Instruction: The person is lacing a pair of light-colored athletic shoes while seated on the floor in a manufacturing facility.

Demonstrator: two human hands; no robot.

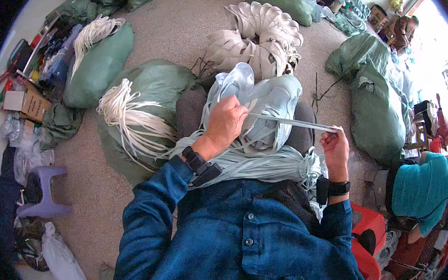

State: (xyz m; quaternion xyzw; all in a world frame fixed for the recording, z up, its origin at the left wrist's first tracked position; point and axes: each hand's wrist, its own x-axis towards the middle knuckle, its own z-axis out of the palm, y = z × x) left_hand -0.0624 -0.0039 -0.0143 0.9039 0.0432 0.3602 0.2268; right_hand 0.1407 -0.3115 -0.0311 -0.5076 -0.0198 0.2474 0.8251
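Left hand (226,120): clenched on the pale blue sneaker (269,104), steadying it on the lap.
Right hand (335,147): fingers pinching the flat lace (293,123), drawn taut from the shoe, apparently for threading.
Lace bundle (264,167): pale blue, across the lap, within reach.
Surroundings: white lace bundle (126,114) on a green sack (157,85); grey soles (258,37) piled beyond.

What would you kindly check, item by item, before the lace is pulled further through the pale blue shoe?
1. Left hand steadies the pale blue shoe: ok.
2. Right hand pinches the lace end: ok.
3. Lace taut between both hands, no slack: ok.
4. Lace lying flat, untwisted: cannot tell.
5. Lace seated in its eyelet: cannot tell, the hand hides it.
6. Spare pale blue laces on the lap, apart from the taut one: ok.
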